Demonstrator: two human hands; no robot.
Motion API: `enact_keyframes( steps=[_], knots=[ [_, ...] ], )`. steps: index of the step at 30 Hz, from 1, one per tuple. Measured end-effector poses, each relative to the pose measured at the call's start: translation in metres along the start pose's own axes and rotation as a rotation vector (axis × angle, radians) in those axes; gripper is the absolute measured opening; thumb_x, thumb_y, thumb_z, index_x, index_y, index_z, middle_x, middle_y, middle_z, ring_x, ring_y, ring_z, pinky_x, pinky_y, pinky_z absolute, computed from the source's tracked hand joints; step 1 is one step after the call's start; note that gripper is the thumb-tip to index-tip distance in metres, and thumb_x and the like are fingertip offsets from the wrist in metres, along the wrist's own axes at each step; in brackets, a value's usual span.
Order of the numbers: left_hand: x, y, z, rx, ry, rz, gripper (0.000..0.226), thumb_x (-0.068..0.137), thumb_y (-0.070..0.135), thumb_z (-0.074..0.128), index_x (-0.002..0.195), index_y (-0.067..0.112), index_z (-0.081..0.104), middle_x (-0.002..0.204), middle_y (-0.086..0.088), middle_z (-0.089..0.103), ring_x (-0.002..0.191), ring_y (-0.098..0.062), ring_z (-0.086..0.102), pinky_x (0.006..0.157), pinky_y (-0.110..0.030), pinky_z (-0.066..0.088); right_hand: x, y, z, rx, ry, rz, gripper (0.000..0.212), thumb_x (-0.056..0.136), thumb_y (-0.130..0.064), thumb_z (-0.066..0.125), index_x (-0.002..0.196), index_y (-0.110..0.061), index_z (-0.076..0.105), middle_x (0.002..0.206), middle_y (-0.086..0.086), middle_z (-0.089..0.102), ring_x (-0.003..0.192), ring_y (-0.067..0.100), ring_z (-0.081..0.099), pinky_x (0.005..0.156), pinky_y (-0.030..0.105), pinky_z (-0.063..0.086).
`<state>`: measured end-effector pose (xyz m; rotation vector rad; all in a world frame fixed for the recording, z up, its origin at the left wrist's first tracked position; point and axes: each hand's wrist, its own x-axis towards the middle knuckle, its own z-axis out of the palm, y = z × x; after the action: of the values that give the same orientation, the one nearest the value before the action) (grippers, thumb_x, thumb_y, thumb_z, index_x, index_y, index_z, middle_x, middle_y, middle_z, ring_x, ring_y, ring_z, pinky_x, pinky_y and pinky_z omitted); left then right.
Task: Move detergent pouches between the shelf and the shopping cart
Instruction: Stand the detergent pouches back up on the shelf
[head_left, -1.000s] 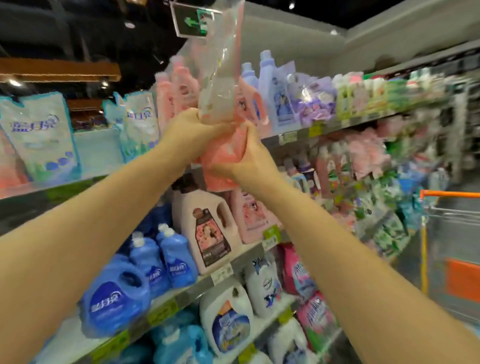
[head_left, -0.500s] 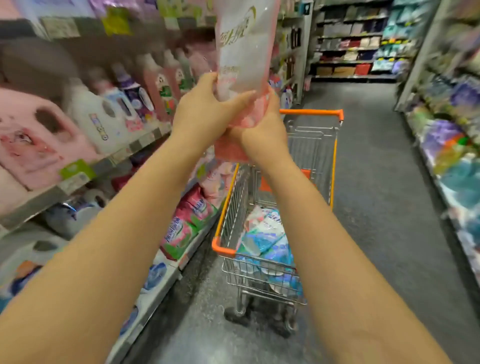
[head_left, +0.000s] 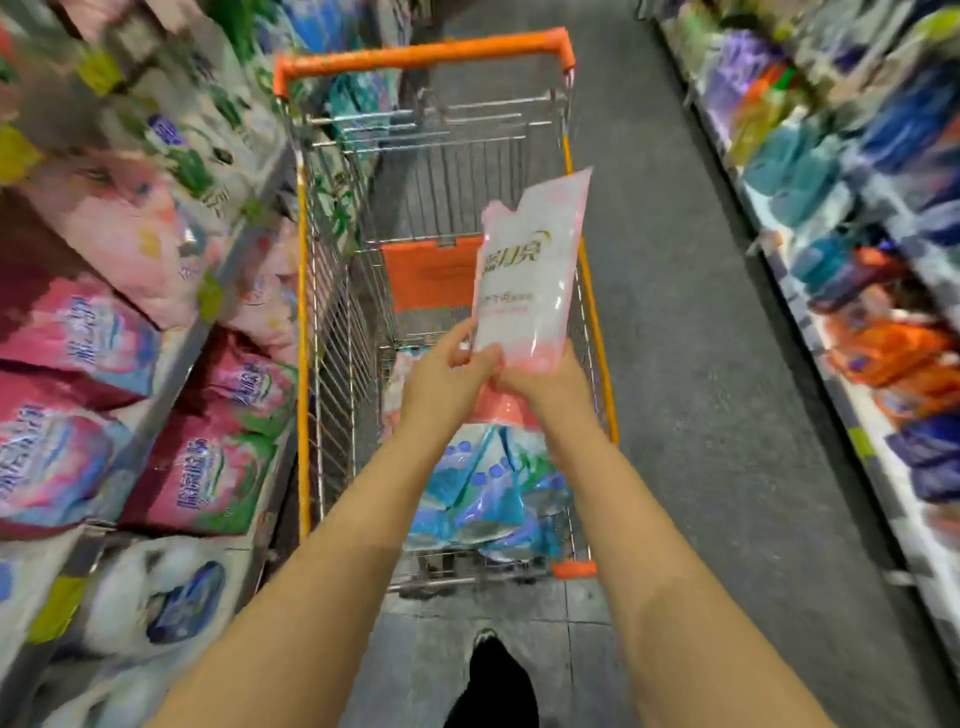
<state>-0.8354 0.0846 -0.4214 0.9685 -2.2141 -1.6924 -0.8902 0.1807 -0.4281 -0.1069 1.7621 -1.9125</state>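
A pink and white detergent pouch (head_left: 530, 270) stands upright over the shopping cart (head_left: 301, 312). Both my hands grip its lower end: my left hand (head_left: 447, 374) on the left edge, my right hand (head_left: 550, 382) under the bottom. The cart is wire with orange trim and an orange handle (head_left: 421, 52) at its far end. Several blue and teal pouches (head_left: 483, 488) lie in the near part of its basket, with a pink one partly hidden under my hands.
The shelf (head_left: 171, 364) on the left carries pink and red detergent bags (head_left: 208, 467) and white jugs (head_left: 171, 597). Another shelf (head_left: 857, 322) of coloured packs lines the right. Grey aisle floor runs between cart and right shelf. My dark shoe (head_left: 493, 670) is behind the cart.
My view swung from the shelf down to the cart. Both hands carried the pink pouch from the shelf height down over the cart basket.
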Motion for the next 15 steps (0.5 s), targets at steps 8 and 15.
enact_keyframes(
  steps=[8,15],
  knots=[
    [0.059,-0.100,0.050,0.119,-0.229,-0.314,0.062,0.069,0.051,0.060,0.125,0.026,0.057,0.104,-0.006,0.070,0.097,-0.022,0.065,0.093,-0.037,0.049,0.059,0.107,-0.013,-0.015,0.207,0.341,0.060,0.061,0.012,0.064,0.119,0.001,0.057,0.098,0.016,0.065,0.081,0.024,0.062,0.075,0.036,0.054],
    [0.075,-0.158,0.072,0.211,-0.311,-0.513,0.046,0.092,0.032,0.052,0.136,0.025,0.045,0.133,-0.004,0.055,0.118,-0.023,0.054,0.099,-0.027,0.041,0.077,0.161,-0.015,-0.134,0.266,0.483,0.053,0.071,0.016,0.059,0.120,-0.005,0.055,0.099,0.011,0.063,0.091,0.026,0.060,0.087,0.038,0.052]
  ],
)
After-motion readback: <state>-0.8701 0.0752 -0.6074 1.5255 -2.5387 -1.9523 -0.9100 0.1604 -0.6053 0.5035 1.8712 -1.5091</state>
